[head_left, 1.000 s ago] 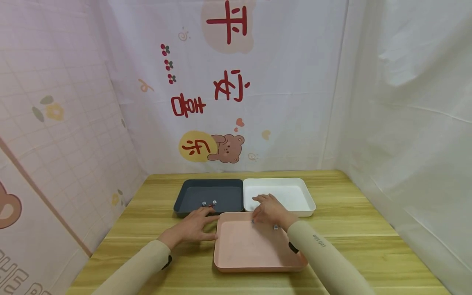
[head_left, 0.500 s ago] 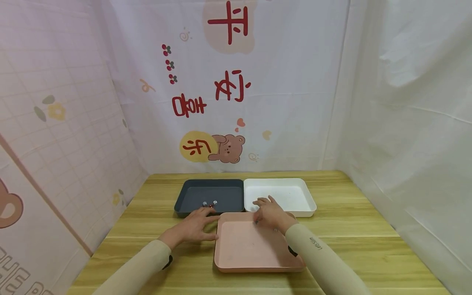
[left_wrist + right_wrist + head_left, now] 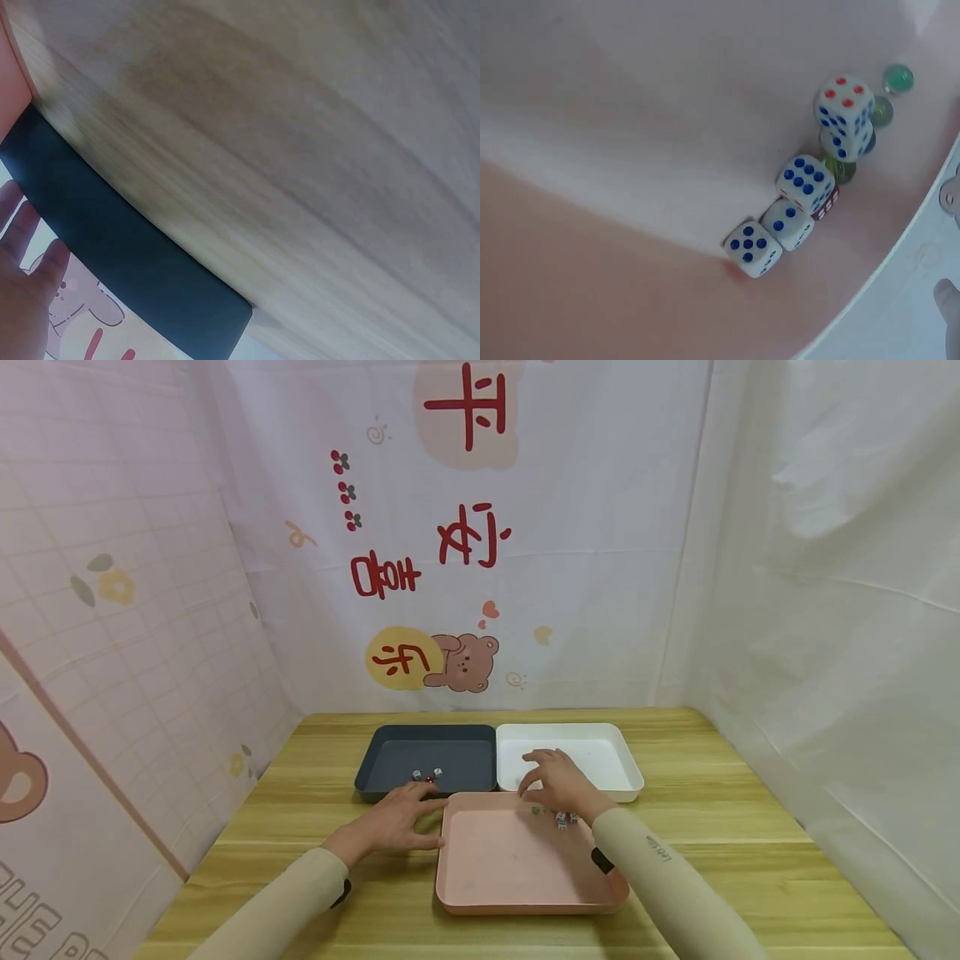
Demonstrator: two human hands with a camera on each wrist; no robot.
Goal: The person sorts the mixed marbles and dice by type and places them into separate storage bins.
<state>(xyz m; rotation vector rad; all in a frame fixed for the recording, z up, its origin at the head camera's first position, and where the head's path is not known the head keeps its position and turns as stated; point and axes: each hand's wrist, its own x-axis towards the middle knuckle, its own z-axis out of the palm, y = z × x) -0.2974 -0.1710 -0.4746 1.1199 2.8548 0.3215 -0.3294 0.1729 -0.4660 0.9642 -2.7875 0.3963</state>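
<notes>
My left hand [image 3: 397,818] is spread beside the pink tray [image 3: 517,889], its thumb at the left rim and its other fingertips near the dark tray's front edge. My right hand [image 3: 555,783], fingers bent, hovers over the pink tray's far rim, overlapping the white tray [image 3: 628,768]; I cannot tell whether its fingertips hold anything. Below it in the pink tray lie several white dice [image 3: 805,182] with coloured dots. Packed among them are a dark red die [image 3: 826,204] and several glass marbles, one green [image 3: 898,78]. In the left wrist view, the left fingers [image 3: 51,262] are straight.
A dark tray [image 3: 457,760] stands at the back left against the white one. Two white dice [image 3: 438,772] and a small red thing [image 3: 430,779] lie in it. White patterned cloth [image 3: 600,568] hangs behind the wooden table [image 3: 720,852] and at both sides.
My right hand has shifted slightly right and its fingertips have drawn away from the tray floor. Dice and a green marble beneath it now show more. The left hand stays put.
</notes>
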